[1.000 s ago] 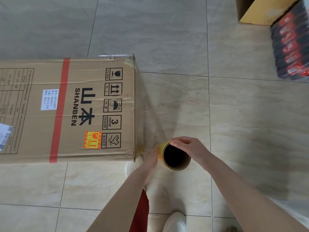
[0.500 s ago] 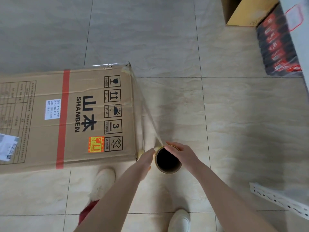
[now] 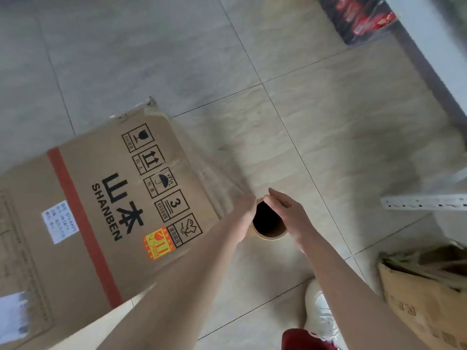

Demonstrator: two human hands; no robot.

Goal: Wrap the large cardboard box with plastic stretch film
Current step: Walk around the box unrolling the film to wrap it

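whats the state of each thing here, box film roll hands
large cardboard box: closed, lying on the floor
stretch film: pulled taut from the box corner to the roll
film roll: on end, hollow core facing up
left hand: grips the roll's side
right hand: grips the roll's rim
second box: open at the top

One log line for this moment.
step: wrapping | left hand: against film roll, grip unclear | right hand: grips film roll | stretch film: taut from cardboard box corner to roll
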